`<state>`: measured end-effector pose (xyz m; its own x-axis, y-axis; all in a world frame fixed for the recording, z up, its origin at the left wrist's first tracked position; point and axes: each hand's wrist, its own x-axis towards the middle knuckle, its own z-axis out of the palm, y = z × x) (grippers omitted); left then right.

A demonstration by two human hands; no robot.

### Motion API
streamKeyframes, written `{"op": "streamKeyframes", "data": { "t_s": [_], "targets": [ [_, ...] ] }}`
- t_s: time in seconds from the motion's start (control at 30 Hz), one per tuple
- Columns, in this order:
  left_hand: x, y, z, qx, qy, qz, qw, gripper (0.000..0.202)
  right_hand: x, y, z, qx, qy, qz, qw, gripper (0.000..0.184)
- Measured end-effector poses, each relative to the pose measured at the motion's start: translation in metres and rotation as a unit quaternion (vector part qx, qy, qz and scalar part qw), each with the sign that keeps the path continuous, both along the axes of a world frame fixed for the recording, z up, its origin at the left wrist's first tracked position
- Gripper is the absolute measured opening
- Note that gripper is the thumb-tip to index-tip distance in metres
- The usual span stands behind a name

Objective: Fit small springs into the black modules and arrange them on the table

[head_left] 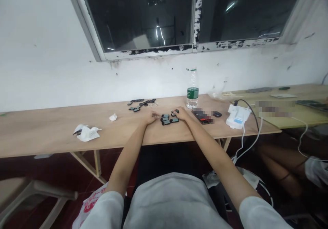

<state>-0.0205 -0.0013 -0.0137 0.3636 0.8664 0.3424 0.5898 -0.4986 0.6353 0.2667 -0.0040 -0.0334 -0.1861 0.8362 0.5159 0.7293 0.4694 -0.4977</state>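
Observation:
Between my two hands on the wooden table lies a small group of flat black pieces with grey faces (166, 122), whose exact kind I cannot make out. My right hand (181, 113) has its fingers closed on one more small black piece (174, 113) at the back of this group. To the left of the group, my left hand (151, 117) rests low at the tabletop, fingers loosely apart and pointing toward the pieces. Farther back is a heap of similar black-and-grey pieces (137, 109), with tiny pale bits (154, 103) scattered beside it.
A water bottle (192, 94) stands behind my right hand. Rightward are a phone (201, 116), a dark mouse-like object (217, 114) and a white power strip (238, 117) with cables. Crumpled tissues (88, 133) lie left. Another person's legs (279, 171) are at the right.

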Motion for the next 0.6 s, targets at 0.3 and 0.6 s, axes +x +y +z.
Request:
{"op": "streamKeyframes", "data": {
  "t_s": [0.3, 0.6],
  "targets": [
    [0.0, 0.0, 0.0, 0.003, -0.001, 0.015, 1.0, 0.006, -0.007, -0.02, 0.025, -0.033, 0.067, 0.072, 0.995, 0.012],
    [0.0, 0.002, -0.003, 0.002, 0.003, 0.019, 1.0, 0.014, 0.014, -0.037, 0.044, -0.225, 0.064, 0.237, 0.943, 0.026]
  ]
}}
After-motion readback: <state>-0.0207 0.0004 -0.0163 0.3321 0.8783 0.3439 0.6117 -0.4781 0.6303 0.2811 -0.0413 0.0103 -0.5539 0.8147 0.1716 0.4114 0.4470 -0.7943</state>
